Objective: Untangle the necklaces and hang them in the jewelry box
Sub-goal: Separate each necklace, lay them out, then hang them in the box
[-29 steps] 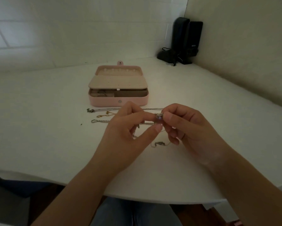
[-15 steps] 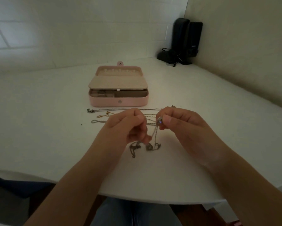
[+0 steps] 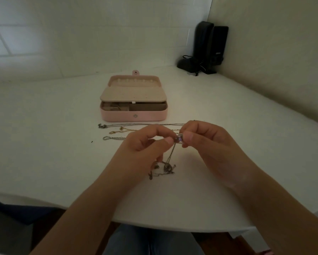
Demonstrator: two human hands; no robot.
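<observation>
My left hand [image 3: 145,146] and my right hand [image 3: 208,142] meet above the white table [image 3: 44,162], both pinching a silver necklace at its purple pendant [image 3: 178,139]. Its chain [image 3: 170,155] hangs down and ends in a small heap [image 3: 162,169] on the table under my hands. Three other necklaces lie stretched out in rows behind my hands: a silver one [image 3: 136,124], a gold one [image 3: 118,131] and another silver one [image 3: 112,138]. The pink jewelry box [image 3: 134,115] stands open behind them, with a row of hooks [image 3: 135,81] in its lid.
Two black speakers [image 3: 209,46] with a cable stand in the far right corner against the wall. The table's front edge curves just above my lap. A tiny dark speck [image 3: 92,141] lies left of the necklaces.
My left hand dropped and curled, then rose again to the pendant. The chain has come off the table a little and now hangs from the pendant with its end heaped below.
</observation>
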